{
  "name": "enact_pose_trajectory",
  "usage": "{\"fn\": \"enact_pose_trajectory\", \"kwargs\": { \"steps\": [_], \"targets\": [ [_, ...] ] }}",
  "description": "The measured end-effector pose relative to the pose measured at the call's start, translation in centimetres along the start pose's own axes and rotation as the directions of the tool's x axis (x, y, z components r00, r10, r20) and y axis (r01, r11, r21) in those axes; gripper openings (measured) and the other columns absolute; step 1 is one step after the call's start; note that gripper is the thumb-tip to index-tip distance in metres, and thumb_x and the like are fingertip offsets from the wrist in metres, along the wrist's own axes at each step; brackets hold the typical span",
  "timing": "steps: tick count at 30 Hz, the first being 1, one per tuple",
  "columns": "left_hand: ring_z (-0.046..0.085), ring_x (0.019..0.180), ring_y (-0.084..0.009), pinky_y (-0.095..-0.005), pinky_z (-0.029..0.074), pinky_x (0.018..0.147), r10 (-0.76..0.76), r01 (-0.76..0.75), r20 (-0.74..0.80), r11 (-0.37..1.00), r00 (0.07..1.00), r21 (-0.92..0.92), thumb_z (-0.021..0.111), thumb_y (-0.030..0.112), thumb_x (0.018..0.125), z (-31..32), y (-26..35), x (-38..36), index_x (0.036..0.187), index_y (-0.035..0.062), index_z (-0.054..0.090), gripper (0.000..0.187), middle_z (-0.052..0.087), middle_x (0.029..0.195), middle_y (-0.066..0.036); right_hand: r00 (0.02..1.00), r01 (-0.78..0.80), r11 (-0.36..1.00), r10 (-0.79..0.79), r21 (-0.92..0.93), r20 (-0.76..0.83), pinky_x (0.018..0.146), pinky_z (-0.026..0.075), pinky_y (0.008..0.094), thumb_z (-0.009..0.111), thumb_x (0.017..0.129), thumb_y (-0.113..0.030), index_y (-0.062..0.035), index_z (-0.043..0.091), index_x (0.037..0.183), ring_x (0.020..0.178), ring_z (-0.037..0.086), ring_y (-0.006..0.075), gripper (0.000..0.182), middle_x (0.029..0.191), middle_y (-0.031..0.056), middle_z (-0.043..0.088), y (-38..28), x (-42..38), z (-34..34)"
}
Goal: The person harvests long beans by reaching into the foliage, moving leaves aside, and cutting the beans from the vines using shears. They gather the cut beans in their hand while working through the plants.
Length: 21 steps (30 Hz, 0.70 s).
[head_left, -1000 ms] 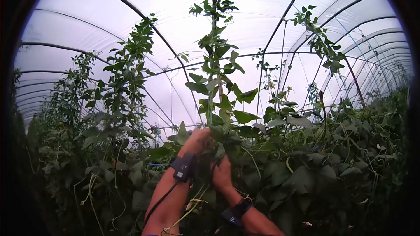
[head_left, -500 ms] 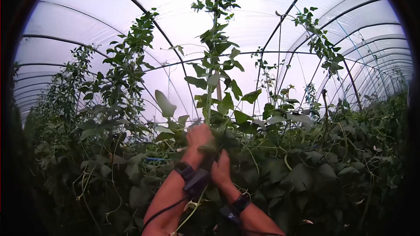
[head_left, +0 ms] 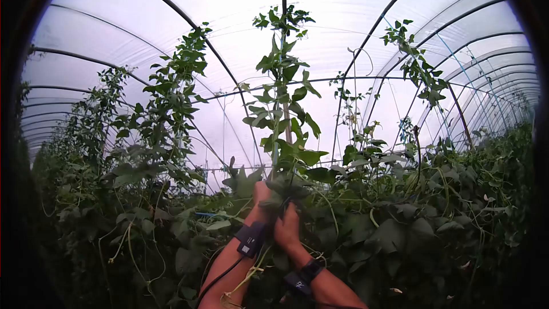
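Note:
A tall climbing vine (head_left: 277, 154) with heart-shaped green leaves rises in the middle, up along a pole and string. Into its lower foliage reaches my left hand (head_left: 261, 193); leaves cover its fingers, so their grip is hidden. Just right of it and slightly lower, my right hand (head_left: 287, 230) is closed with the thumb side up. A thin dark strip shows at its top among the stems; what the fingers hold is hidden. Black devices are strapped on both wrists, the left one (head_left: 251, 239) with a cable along the forearm.
Dense bean-like foliage (head_left: 394, 232) fills the lower view on both sides. Other climbing vines (head_left: 166, 100) stand left and right. Dark curved frame pipes (head_left: 166, 0) carry the plastic tunnel cover overhead. A blue string (head_left: 452, 51) hangs at right.
My left hand has gone lower and deeper behind the leaves. A large pale leaf beside the vine has swung down. My right hand stays nearly in place; the view has tilted up slightly.

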<state>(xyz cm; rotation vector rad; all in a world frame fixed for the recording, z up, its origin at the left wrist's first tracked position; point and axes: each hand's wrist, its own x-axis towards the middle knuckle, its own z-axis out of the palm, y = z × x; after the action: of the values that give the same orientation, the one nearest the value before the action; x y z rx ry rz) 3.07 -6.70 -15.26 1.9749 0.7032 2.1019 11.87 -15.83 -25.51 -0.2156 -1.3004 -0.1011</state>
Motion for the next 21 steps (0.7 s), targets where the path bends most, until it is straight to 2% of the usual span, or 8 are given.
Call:
{"fn": "enact_pose_trajectory", "kwargs": {
  "steps": [4,9,12,14,16,19,20,21],
  "targets": [
    [0.049,0.058,-0.006,-0.0237,0.04,0.048,0.222,-0.221,-0.036,0.975,0.974,0.021,0.058,0.002,0.077,-0.3,4.6,-5.9,0.074,-0.0017,0.063,0.006,0.057,0.068,0.002,0.998,0.02,1.0,-0.021,0.018,0.06,0.071,0.046,0.0491,0.05,0.071,0.001,0.0062,0.041,0.111,0.087,0.056,0.0482,0.041,0.089,0.0297,0.058,0.2,-1.4,-1.3],
    [0.052,0.06,-0.0053,-0.02,0.042,0.052,0.163,-0.191,-0.143,0.959,0.976,-0.208,0.054,-0.002,0.08,0.8,4.0,-9.8,0.087,-0.0049,0.065,0.013,0.06,0.072,0.001,0.99,-0.027,1.0,0.026,0.003,0.135,0.082,0.046,0.0392,0.047,0.074,0.002,0.0076,0.045,0.112,0.098,0.059,0.04,0.039,0.099,0.0267,0.059,0.6,-5.0,-3.7],
    [0.052,0.06,-0.0063,-0.0263,0.043,0.053,0.235,-0.226,-0.207,0.972,0.95,0.068,0.057,0.009,0.083,0.1,5.0,-15.3,0.096,-0.0023,0.064,0.019,0.061,0.066,-0.004,0.983,0.013,0.998,-0.002,-0.056,0.184,0.07,0.046,0.0476,0.054,0.067,-0.002,0.0076,0.042,0.112,0.08,0.056,0.0475,0.047,0.082,0.0258,0.058,0.9,-7.3,-5.0],
    [0.052,0.06,-0.0066,-0.0261,0.043,0.053,0.253,-0.224,-0.213,0.963,0.944,0.149,0.056,0.008,0.084,-0.3,5.9,-18.5,0.097,-0.0028,0.064,0.019,0.062,0.069,-0.005,0.911,0.376,0.927,-0.366,-0.016,0.192,0.069,0.046,0.0463,0.06,0.065,-0.005,0.0053,0.047,0.108,0.08,0.056,0.0447,0.046,0.083,0.0231,0.057,-1.9,-9.5,-6.7],
    [0.054,0.06,-0.0089,-0.026,0.045,0.055,0.065,-0.117,-0.155,0.926,0.986,-0.358,0.057,0.008,0.084,-2.0,5.1,-19.6,0.096,-0.0044,0.063,0.018,0.064,0.077,-0.006,0.927,0.254,0.967,-0.247,0.014,0.281,0.072,0.046,0.0454,0.061,0.064,-0.005,0.0041,0.05,0.108,0.085,0.056,0.0438,0.046,0.088,0.0226,0.058,-2.7,-10.8,-6.7],
    [0.061,0.064,-0.0147,-0.0275,0.051,0.059,0.137,-0.104,0.17,0.976,0.976,-0.192,0.061,0.001,0.082,-5.6,2.4,-15.0,0.103,-0.0083,0.058,0.022,0.064,0.083,-0.012,0.887,0.299,0.953,-0.293,0.039,0.356,0.078,0.047,0.0433,0.059,0.064,-0.002,0.0011,0.053,0.108,0.093,0.056,0.0418,0.045,0.099,0.0213,0.058,-2.4,-9.5,-5.9],
    [0.062,0.069,-0.0165,-0.0297,0.052,0.061,-0.159,0.291,0.277,0.787,0.948,-0.544,0.058,0.0,0.083,-5.1,7.5,-15.8,0.087,-0.0061,0.062,0.008,0.063,0.081,-0.011,0.891,0.311,0.949,-0.31,0.05,0.331,0.078,0.047,0.0433,0.057,0.064,-0.002,0.0004,0.054,0.107,0.091,0.057,0.0418,0.043,0.098,0.0205,0.059,-1.6,-9.5,-5.5],
    [0.062,0.069,-0.0165,-0.0297,0.052,0.061,-0.168,0.296,0.273,0.786,0.947,-0.543,0.058,0.0,0.083,-4.6,8.6,-15.4,0.087,-0.0061,0.062,0.008,0.063,0.081,-0.011,0.897,0.316,0.947,-0.319,0.061,0.307,0.078,0.047,0.0432,0.056,0.065,-0.001,-0.0002,0.055,0.106,0.09,0.057,0.0418,0.041,0.097,0.0198,0.059,-1.0,-9.9,-5.4]
  ]
}}
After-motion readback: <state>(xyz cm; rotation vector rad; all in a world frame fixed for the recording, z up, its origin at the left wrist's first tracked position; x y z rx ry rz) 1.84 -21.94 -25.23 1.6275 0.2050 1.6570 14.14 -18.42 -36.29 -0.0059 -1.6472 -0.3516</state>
